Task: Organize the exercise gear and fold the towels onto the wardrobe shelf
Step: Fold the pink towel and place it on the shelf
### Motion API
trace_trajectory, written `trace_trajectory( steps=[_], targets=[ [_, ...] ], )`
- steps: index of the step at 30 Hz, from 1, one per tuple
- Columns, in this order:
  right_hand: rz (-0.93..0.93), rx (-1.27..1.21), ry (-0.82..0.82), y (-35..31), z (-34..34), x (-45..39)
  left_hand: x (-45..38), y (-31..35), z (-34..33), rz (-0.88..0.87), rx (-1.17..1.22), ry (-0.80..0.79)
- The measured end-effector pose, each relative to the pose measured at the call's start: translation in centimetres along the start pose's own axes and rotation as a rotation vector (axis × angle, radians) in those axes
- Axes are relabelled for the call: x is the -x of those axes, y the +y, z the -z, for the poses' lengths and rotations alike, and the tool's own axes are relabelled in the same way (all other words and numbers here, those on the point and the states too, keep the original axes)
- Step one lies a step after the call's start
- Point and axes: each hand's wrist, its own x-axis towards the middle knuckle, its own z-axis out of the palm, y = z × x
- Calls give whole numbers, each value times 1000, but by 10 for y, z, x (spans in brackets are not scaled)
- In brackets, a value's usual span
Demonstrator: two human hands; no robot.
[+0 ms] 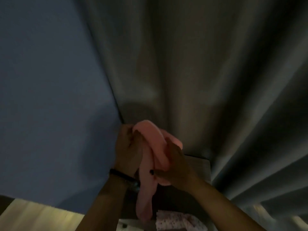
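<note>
Grey curtain point(208, 72) across centre and right, blue wall point(46, 89) upper left. Pink towel point(150, 157) at lower centre, bunched, tail hanging down. Left hand point(129, 147) curled round its top; right hand point(173, 162) clasping its side.

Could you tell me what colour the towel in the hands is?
The towel is plain pink, seen in the head view.

Pink towel point(155, 147) bunched, gripped aloft; its tail hanging down.

head view looks forward, close on raised hands before a curtain point(191, 72).
</note>
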Motion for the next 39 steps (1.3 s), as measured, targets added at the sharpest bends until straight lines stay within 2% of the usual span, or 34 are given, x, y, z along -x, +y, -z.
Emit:
trace_trajectory(
  steps=[4,9,12,16,19,22,26,30,32,35,39],
  targets=[
    [156,-271,198,-41,9,-17,-15,44,20,-71,384,-19],
    [269,-307,310,-110,40,-23,-14,67,51,-98,554,-32],
    [342,-350,442,-147,56,-22,-8,51,64,-205,522,-111],
    [274,-451,431,-192,70,-10,4,39,69,-77,427,-353],
    [256,-494,444,-209,73,1,8,35,75,-65,276,-318],
    [254,-490,496,-201,69,8,7,34,80,-116,171,-207],
    [125,-423,579,-164,63,21,12,44,97,-123,223,-141],
    [-107,-461,601,-124,58,43,13,29,117,-13,356,3],
    [-165,-439,614,-108,55,52,17,28,130,35,405,26],
    [-145,-372,490,-106,38,68,24,22,145,69,354,55],
    [6,-133,271,-116,4,86,35,11,162,137,306,25]
  ],
)
